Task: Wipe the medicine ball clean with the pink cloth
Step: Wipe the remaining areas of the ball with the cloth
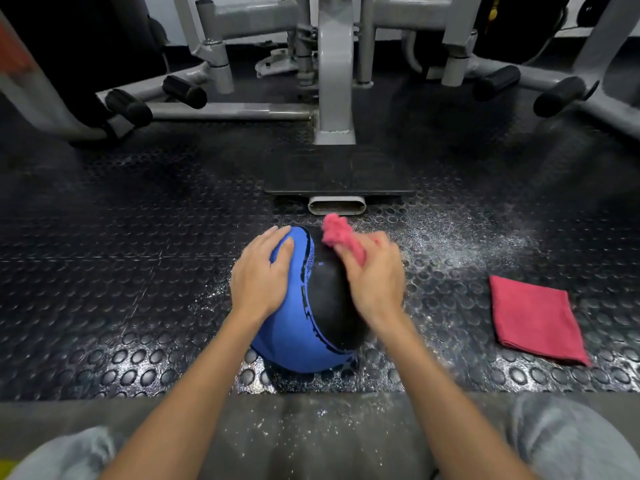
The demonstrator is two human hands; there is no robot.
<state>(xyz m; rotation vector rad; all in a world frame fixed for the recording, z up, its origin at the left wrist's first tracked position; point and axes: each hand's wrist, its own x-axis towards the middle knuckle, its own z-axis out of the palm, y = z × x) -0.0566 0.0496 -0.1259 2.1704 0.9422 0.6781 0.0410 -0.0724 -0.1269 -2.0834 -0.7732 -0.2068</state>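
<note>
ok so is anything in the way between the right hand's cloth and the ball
Nothing visible. The right hand holds the pink cloth on the black side of the medicine ball; the left hand rests on its blue side.

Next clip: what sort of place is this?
Most likely a gym: a grey weight machine frame with black roller pads stands on studded rubber flooring, and a blue and black medicine ball sits in front of it.

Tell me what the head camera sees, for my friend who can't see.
A person's right hand holds a bunched pink cloth on a blue and black medicine ball on a studded gym floor; the left hand rests on the ball. A folded red cloth lies to its right.
</note>
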